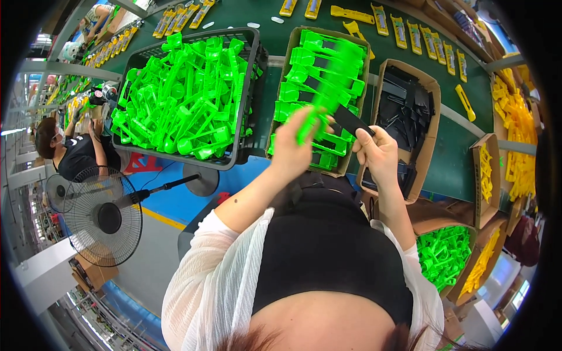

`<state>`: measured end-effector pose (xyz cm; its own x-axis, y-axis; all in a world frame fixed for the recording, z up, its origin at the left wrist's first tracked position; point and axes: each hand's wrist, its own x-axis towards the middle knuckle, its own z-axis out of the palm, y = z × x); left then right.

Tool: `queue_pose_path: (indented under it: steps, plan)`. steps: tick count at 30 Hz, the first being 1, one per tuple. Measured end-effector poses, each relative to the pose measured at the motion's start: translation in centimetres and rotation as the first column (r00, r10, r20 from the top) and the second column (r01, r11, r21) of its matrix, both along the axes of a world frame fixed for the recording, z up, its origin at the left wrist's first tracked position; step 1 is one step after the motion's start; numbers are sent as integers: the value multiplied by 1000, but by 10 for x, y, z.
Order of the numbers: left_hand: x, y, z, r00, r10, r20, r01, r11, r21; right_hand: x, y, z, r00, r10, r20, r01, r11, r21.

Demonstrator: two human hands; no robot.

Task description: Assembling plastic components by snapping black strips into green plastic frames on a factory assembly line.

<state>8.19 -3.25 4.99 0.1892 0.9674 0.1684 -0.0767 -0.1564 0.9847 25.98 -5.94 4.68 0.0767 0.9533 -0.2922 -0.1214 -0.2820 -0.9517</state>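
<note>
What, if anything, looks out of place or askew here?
One yellow piece lies crosswise on the green table, unlike the row of yellow pieces to its right; a lone yellow piece lies nearer, apart from that row.

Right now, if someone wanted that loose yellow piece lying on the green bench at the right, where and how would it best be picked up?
Probably by the middle of the yellow piece, coming from above and pinching across its narrow width. It looks long and slim, lies by itself on the green bench, and nothing touches its long sides.
</note>
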Motion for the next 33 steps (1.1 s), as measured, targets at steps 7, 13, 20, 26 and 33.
queue_pose_path:
  steps: [7, 13, 20, 26, 33]
  plan:
    - [1, 17, 14, 861, 175, 478, 107, 855, -507, -14, -7, 11, 992, -28, 125, 15, 994, 106]
    - [15, 15, 19, 829, 295, 475, -13, 860, -511, -26, -7, 15, 980, -86, 178, 55, 983, 177]
    - [19, 11, 17, 839, 259, 478, -2, 880, -475, -24, -8, 10, 987, -106, 121, 84, 982, 171]
    - [-5, 19, 29, 910, 139, 390, 117, 818, -564, -1, -3, 16, 983, -137, 121, 123, 986, 112]
    - [-40, 38, 15, 960, -274, 60, 260, 789, -556, 21, 9, 41, 934, 284, 218, -277, 959, -63]
